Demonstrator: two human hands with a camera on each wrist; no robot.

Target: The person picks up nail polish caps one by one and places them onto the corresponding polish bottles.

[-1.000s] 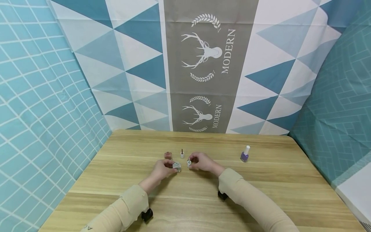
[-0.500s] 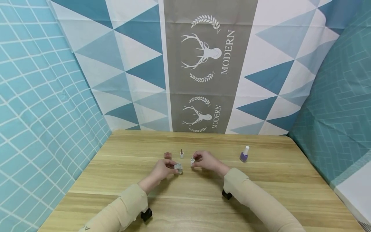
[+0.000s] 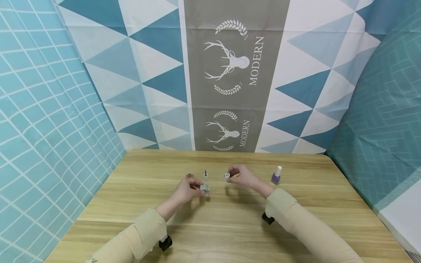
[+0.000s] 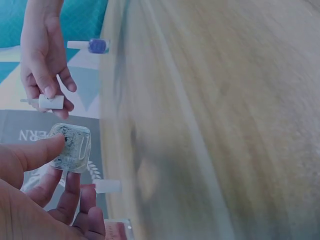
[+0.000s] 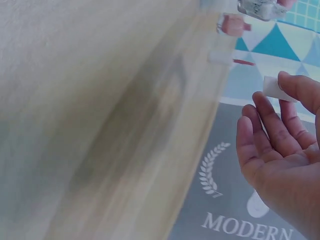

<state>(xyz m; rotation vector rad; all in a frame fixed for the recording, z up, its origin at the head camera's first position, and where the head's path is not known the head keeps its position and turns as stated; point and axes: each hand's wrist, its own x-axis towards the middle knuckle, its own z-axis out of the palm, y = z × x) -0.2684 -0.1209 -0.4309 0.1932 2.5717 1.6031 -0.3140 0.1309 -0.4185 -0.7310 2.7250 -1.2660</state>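
My left hand (image 3: 188, 190) pinches a clear square nail polish bottle (image 4: 71, 148) with silvery glitter between thumb and fingers, held over the table. My right hand (image 3: 246, 176) holds a white nail polish cap (image 5: 273, 88) between thumb and fingers, its brush pointing up in the head view. The two hands are a short way apart. Between and behind them another white cap (image 3: 205, 177) stands on the table, its reddish brush upward. An uncapped reddish nail polish bottle (image 5: 233, 25) is just behind my left hand, largely hidden by it in the head view.
A capped purple nail polish bottle (image 3: 275, 178) stands to the right of my right hand on the wooden table (image 3: 210, 226). A patterned cloth (image 3: 223, 80) hangs behind the table's back edge, with blue tile-print cloths at both sides.
My right hand has moved right and up with the cap, away from the glitter bottle. My left hand has shifted slightly right, now covering more of the reddish bottle in the head view.
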